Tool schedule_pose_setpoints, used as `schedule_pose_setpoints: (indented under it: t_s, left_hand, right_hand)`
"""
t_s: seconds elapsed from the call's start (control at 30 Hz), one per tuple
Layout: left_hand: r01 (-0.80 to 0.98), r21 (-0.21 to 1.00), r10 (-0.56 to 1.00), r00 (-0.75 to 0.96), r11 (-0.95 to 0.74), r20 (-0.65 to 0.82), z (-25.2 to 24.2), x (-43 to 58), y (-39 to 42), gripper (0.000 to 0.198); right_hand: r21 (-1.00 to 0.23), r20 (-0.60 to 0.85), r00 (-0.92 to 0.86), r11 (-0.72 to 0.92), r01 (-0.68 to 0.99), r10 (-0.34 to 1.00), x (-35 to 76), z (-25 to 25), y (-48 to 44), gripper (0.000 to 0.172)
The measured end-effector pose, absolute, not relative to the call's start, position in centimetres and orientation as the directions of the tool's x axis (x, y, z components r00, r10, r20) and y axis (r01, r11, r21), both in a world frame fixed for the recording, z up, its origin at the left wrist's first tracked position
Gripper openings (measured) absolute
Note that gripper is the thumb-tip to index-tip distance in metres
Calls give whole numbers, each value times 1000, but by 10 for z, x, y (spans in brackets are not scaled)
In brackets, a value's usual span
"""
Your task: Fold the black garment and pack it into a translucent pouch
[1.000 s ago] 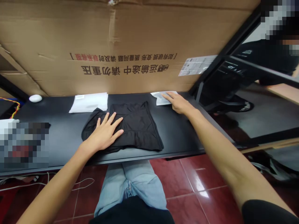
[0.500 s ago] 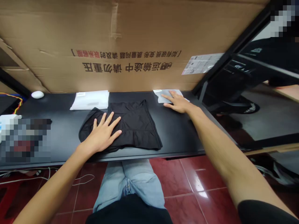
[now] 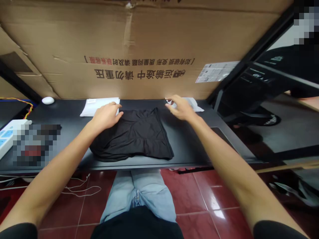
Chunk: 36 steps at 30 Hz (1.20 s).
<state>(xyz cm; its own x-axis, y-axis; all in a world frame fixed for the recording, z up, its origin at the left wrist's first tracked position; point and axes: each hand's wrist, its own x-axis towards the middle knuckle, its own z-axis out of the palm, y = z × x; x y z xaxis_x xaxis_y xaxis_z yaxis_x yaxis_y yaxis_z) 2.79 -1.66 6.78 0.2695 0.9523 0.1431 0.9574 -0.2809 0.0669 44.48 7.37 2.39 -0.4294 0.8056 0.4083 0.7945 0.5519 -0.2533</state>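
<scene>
A black folded garment (image 3: 136, 134) lies on the black table (image 3: 191, 139) in front of me. My left hand (image 3: 106, 116) is at the garment's far left corner, its fingers curled down onto the fabric edge beside a flat white packet (image 3: 96, 105). My right hand (image 3: 180, 108) is at the back of the table, right of the garment. Its fingers are bent and pinch the near end of a clear plastic bag (image 3: 193, 103). Both forearms reach across the table's front edge.
A large cardboard box (image 3: 139, 49) with printed characters stands upright along the table's back. A white mouse (image 3: 48, 100) and a white power strip (image 3: 7, 132) lie at the left. A black metal frame (image 3: 249, 56) rises at the right. Red floor tiles and cables show below.
My left hand left the middle of the garment, moved to its far left corner and curled. My right hand went from flat on the plastic bag to pinching its end.
</scene>
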Motion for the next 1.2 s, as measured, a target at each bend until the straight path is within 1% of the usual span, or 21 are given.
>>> schedule_pose_setpoints:
  t_s: [0.07,0.13,0.23,0.33,0.5,0.6,0.73,0.8,0.87,1.0,1.1,1.2]
  left_hand:
    - [961,70,958,257,-267,129,63,30,4,48]
    - [965,84,965,238,-247,107,58,34,18,43]
    - [966,114,971,221,-231,94,52,37,27,33]
    - [969,120,973,206,-217,101,50,36,27,29]
    - [969,142,974,184,-203,135,50,31,23,27]
    - [952,177,959,216,-248,183,51,26,18,27]
    - [875,220,887,365,-431,282,56,13,-2,28]
    - [815,206,825,468,-541,316,58,5,-19,30]
    - [768,167,771,551,-618,319,56,-1,-38,33]
    - [720,93,715,648,-687,263,47,-7,-70,39]
    - [677,106,681,697,-728,224,41,-7,-82,38]
    - [653,150,670,720,-742,182,42,-6,-84,37]
  right_hand:
    - [-312,383,-412,536,785,827,411,20,68,49]
    - [-367,349,-351,472,802,869,385,13,65,48]
    - [-391,317,-286,399,829,904,367,5,63,38]
    - [-403,323,-281,401,823,903,367,1,62,26]
    - [-452,353,-258,405,795,899,372,5,57,26]
    - [-474,371,-240,405,782,897,373,12,48,24]
    - [-497,476,-247,490,716,844,378,21,21,19]
    - [-490,520,-286,555,672,805,384,24,2,19]
    - [-462,534,-357,618,637,767,391,23,-17,19]
    - [-336,496,-553,735,589,669,402,14,-49,24]
    - [-262,450,-621,760,595,642,407,10,-63,24]
    - [-231,399,-638,746,625,658,410,13,-70,22]
